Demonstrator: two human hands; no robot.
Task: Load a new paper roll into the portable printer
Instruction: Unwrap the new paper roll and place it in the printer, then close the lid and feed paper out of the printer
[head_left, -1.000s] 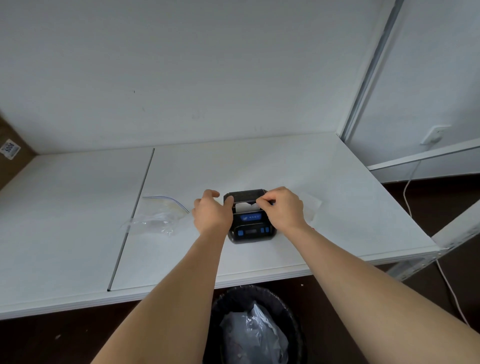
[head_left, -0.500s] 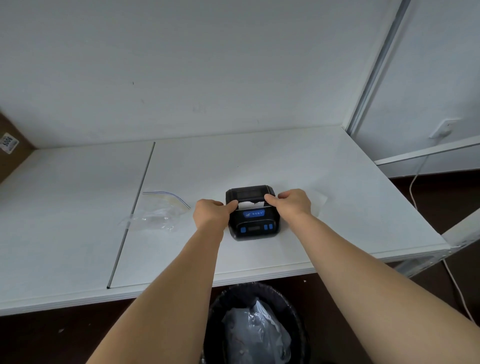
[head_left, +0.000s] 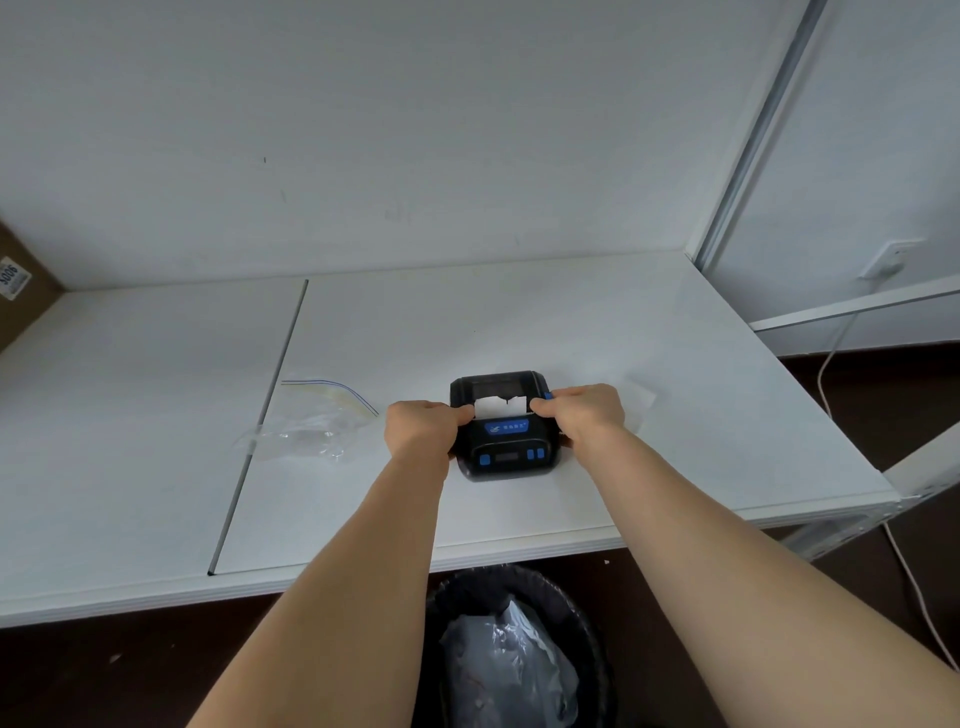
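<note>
Black portable printer (head_left: 504, 426) w/ blue buttons is sitting on the white table (head_left: 519, 322), just right of frame center, near the table's front edge. Lid is lying down over the top, and a ragged strip of white paper (head_left: 500, 406) is sticking out of the slot between lid and front panel.

Left hand (head_left: 418, 426) is gripping the printer's left side, fingers curled, thumb tip pressing at the left end of the paper strip. Right hand (head_left: 584, 413) is gripping the right side the same way, thumb tip touching the right end of the strip, beside a small blue tab. Both forearms are reaching in from the bottom of the frame.

Clear zip bag (head_left: 317, 421) is lying crumpled on the table left of the printer, close to the left hand but apart from it. A thin clear film (head_left: 641, 397) is lying flat just behind the right hand. Black bin (head_left: 587, 623) w/ a plastic liner is standing under the table edge, bottom center. Cardboard box (head_left: 21, 291) w/ a label is showing at far left.
</note>
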